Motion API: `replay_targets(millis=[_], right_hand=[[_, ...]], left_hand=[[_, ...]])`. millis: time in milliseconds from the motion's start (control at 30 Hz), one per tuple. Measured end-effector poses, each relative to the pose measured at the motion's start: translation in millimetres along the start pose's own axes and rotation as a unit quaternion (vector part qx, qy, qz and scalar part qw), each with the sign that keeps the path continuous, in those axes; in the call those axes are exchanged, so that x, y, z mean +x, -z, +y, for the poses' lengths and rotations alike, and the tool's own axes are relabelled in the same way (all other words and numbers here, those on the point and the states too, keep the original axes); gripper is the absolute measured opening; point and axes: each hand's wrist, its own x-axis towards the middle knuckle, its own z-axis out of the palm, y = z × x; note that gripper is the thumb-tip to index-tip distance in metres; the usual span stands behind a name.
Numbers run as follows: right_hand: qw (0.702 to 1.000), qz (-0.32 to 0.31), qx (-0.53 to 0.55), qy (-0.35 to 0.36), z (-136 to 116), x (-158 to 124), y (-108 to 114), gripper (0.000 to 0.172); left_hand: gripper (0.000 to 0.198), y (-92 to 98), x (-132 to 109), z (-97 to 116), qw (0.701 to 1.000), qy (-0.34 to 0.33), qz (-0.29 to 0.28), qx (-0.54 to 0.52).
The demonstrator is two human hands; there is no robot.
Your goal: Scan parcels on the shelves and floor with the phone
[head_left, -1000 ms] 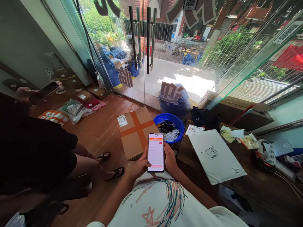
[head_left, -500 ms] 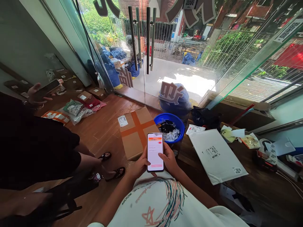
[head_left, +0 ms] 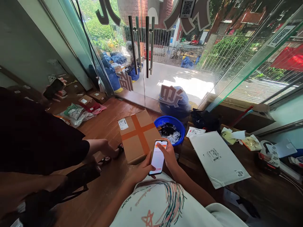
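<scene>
A smartphone [head_left: 158, 159] with a lit, mostly white screen is held upright in front of my shirt, leaning slightly to the right. My left hand [head_left: 145, 167] grips its lower left side, the thumb lying over the bottom of the screen. Around the right edge wraps my right hand [head_left: 169, 156], with its thumb on the upper part of the screen. Beyond the phone, a taped cardboard box [head_left: 129, 135] rests on the floor. Beside that box stands a blue basin [head_left: 182, 127] with dark and white crumpled material inside.
On the dark table [head_left: 189, 151] to the right lies a white mailer [head_left: 220, 167], with papers and a tape roll further right. Glass doors [head_left: 151, 88] stand ahead. At left, another person [head_left: 47, 135] in black holds a phone, near parcels [head_left: 78, 112] on the floor.
The phone has tilted to the right and moved slightly down. My right thumb has shifted up the screen. The person at left has stepped forward toward the box.
</scene>
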Motion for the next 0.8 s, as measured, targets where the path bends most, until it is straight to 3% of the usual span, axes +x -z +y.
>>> replay_targets(millis=[167,300,367,500,567,633,733,800], right_hand=[[0.996,0.017,0.070,-0.052,12.2,2.1,-1.6,0.040],[0.977,-0.049,0.106,-0.181,22.6,-5.5,-3.7,0.054],[0.962,-0.083,0.111,-0.237,25.9,-10.4,-6.7,0.068],[0.928,-0.105,0.164,-0.318,30.8,-14.6,-9.1,0.081],[0.899,-0.092,0.229,-0.362,34.1,-10.8,-5.6,0.083],[0.873,-0.058,0.305,-0.377,38.6,-3.3,-0.5,0.082],[0.848,0.005,0.377,-0.374,48.9,10.7,5.7,0.073],[0.845,0.040,0.378,-0.375,59.5,18.9,8.0,0.063]], left_hand=[[0.099,4.9,-1.1,-0.1,1.000,0.013,0.005,0.004],[0.100,13.6,1.7,-4.8,0.986,0.004,-0.036,-0.164],[0.091,16.2,2.5,-4.0,0.984,-0.001,-0.027,-0.175],[0.052,24.8,5.1,2.7,0.996,-0.018,0.077,0.028],[0.058,36.9,11.0,2.4,0.990,-0.026,0.120,0.063],[0.064,57.6,20.8,-5.3,0.977,-0.036,0.200,0.056],[0.052,101.6,38.6,-36.4,0.914,-0.026,0.360,0.188],[0.065,131.8,49.1,-69.8,0.838,0.079,0.391,0.372]])
